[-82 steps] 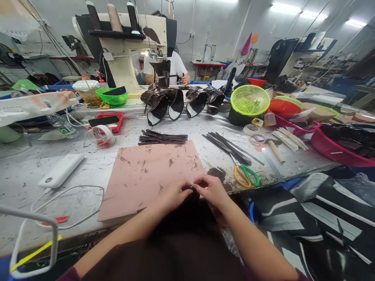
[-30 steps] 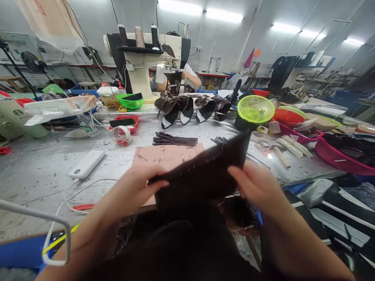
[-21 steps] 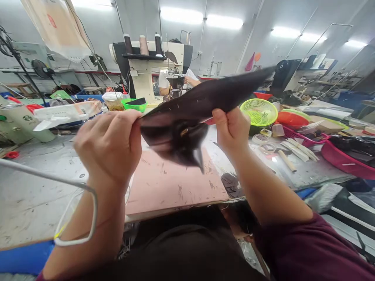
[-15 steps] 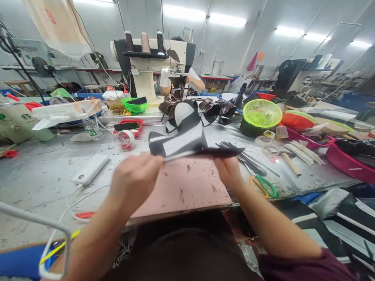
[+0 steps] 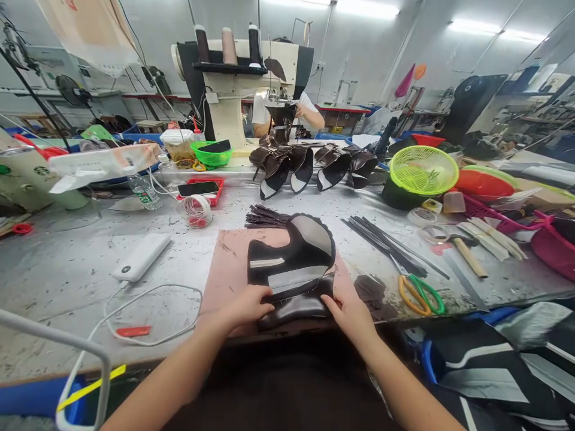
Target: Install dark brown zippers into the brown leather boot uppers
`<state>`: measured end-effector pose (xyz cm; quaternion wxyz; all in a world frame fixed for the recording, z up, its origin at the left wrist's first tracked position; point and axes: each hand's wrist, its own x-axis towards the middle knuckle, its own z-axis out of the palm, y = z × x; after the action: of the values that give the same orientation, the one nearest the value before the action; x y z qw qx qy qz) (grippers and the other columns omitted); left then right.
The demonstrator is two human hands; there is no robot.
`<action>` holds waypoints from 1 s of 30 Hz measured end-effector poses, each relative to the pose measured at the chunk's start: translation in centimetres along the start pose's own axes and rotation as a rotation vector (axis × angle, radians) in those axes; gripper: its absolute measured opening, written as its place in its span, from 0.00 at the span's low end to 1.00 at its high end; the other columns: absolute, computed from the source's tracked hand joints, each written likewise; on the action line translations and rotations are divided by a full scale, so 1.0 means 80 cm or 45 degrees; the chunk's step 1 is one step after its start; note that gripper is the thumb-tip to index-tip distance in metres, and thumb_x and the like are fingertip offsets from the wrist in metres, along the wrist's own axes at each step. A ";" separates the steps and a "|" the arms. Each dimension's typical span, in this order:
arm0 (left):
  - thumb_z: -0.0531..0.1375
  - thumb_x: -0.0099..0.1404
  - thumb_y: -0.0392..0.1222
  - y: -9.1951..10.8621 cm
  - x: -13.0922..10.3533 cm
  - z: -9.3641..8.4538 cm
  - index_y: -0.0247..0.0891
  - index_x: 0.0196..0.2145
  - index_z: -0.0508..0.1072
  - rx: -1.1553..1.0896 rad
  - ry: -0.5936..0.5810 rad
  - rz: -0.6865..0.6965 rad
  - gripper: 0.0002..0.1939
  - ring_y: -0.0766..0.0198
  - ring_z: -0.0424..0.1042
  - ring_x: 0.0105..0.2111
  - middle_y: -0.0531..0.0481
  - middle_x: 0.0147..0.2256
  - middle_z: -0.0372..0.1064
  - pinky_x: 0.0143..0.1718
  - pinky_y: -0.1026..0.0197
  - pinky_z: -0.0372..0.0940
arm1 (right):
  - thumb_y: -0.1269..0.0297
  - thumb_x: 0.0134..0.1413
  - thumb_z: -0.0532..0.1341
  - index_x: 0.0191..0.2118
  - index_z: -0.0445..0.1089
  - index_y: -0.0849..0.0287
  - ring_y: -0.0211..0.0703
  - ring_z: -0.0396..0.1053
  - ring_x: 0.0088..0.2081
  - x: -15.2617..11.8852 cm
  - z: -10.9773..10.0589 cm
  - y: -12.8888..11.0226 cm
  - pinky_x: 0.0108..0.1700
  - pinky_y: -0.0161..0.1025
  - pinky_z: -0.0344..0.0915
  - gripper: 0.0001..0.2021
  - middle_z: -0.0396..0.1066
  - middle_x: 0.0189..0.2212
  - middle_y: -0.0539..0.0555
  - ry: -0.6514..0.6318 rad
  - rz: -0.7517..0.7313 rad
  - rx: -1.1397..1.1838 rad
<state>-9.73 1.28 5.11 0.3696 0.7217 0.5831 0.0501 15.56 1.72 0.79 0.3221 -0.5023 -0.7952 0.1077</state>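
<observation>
The grey worktable [image 5: 67,269] spreads out in front of me, scuffed and crowded. At its far edge stands a cream sewing machine [image 5: 233,84] with thread cones on top, and behind it a person in a white shirt [image 5: 309,111] is working. A row of dark boot pieces [image 5: 309,164] lies before the machine. To my right sit a yellow-green mesh basket [image 5: 422,170] and a red basket [image 5: 557,245]. Right before me is a pink cutting board [image 5: 229,269], and on it lies the dark leather boot piece [image 5: 291,269], inner side up with pale lining patches showing, its near edge folded over toward me. My left hand [image 5: 245,308] presses on the near left corner of that fold, fingers curled down on the leather, thumb on top. My right hand [image 5: 353,314] pinches the near right corner the same way. A white power bank [image 5: 141,256] lies to my left with its cable [image 5: 153,323] looping near it. Thin dark strips [image 5: 265,216] lie just past the board, and scissors with green and yellow handles [image 5: 420,293] rest to the right
</observation>
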 end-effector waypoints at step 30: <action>0.49 0.59 0.31 -0.007 0.019 -0.022 0.39 0.35 0.70 0.134 0.728 0.491 0.12 0.66 0.68 0.33 0.52 0.32 0.71 0.37 0.64 0.62 | 0.46 0.47 0.42 0.27 0.56 0.57 0.31 0.43 0.13 0.077 0.069 -0.085 0.16 0.29 0.40 0.19 0.51 0.11 0.42 -0.836 0.808 1.351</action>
<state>-10.57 3.49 5.53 0.1373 0.7933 0.5179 0.2892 5.36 4.70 2.38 0.2201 -0.4266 -0.5065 0.7163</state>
